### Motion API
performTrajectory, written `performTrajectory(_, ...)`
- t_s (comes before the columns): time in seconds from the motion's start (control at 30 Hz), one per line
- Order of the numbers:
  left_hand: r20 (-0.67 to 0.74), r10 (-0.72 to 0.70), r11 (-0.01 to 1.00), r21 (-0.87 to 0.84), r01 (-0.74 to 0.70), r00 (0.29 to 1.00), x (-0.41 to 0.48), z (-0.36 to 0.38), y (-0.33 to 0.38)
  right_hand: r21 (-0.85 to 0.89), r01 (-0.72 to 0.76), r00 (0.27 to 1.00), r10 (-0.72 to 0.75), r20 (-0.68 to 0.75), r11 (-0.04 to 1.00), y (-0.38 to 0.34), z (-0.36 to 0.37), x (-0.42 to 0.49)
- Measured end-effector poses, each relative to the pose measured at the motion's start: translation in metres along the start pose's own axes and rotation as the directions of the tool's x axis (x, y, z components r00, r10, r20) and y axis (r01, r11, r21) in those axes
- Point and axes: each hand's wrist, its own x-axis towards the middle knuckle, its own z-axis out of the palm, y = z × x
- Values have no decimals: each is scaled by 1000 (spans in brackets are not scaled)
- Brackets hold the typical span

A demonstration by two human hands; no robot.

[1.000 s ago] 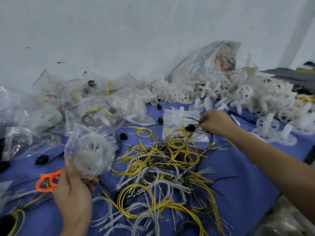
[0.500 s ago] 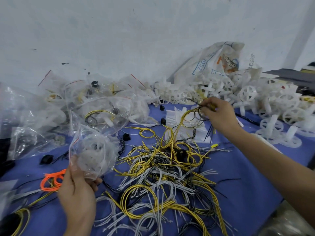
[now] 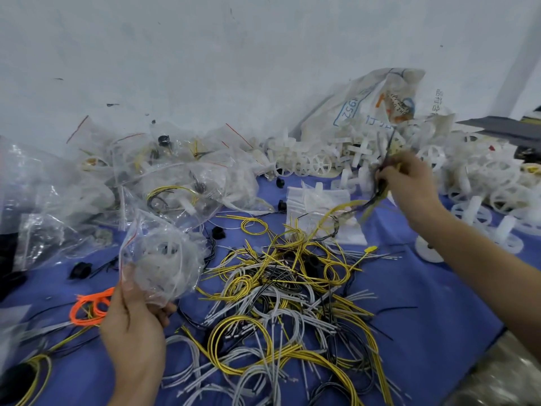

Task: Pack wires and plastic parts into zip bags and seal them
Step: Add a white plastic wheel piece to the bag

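Note:
My left hand (image 3: 133, 326) grips the bottom of a clear zip bag (image 3: 164, 259) with a red seal line; white plastic parts fill it. My right hand (image 3: 409, 186) is raised at the right and pinches a bundle of yellow and black wires (image 3: 345, 208) whose tails trail down to the tangled pile of yellow, white and black wires (image 3: 281, 291) on the blue tablecloth (image 3: 424, 303). Motion blurs the lifted bundle.
Filled zip bags (image 3: 164, 177) lie heaped at the back left against the wall. White plastic wheels and crosses (image 3: 360, 153) spill from a printed sack (image 3: 377, 101) at the back right. An orange wire coil (image 3: 89, 306) lies left of my left hand. Flat empty bags (image 3: 319, 200) lie centre back.
My right hand has lifted the yellow and black wire bundle up and to the right, away from the pile. My left hand keeps holding the bag in about the same place.

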Motion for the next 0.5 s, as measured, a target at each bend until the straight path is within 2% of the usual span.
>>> performTrajectory(0.07, -2, -7, 1000, 4, 7, 1000, 1, 0, -1, 300, -59, 993, 88, -82, 952, -10, -4, -2)
performTrajectory(0.13, -3, -12, 1000, -2, 12, 1000, 1, 0, -1, 623, -204, 970, 241, 26, 755, -22, -6, -4)
performTrajectory(0.17, -2, -14, 1000, -4, 14, 1000, 1, 0, -1, 697, -301, 947, 292, 135, 651, -27, -7, -4)
performTrajectory(0.2, -2, -14, 1000, -4, 14, 1000, 1, 0, -1, 689, -412, 908, 330, 258, 596, -32, -8, -6)
performTrajectory(0.3, -2, -5, 1000, 25, 5, 1000, -1, 1, 2, 473, -638, 762, 411, 500, 608, -44, -4, -22)
performTrajectory(0.4, 5, 8, 995, 96, -9, 1000, -4, 2, 5, 283, -704, 641, 413, 646, 651, -53, 9, -43)
performTrajectory(0.5, 17, 58, 982, 179, -60, 998, -6, 2, 12, 192, -687, 584, 375, 720, 701, -66, 26, -58)
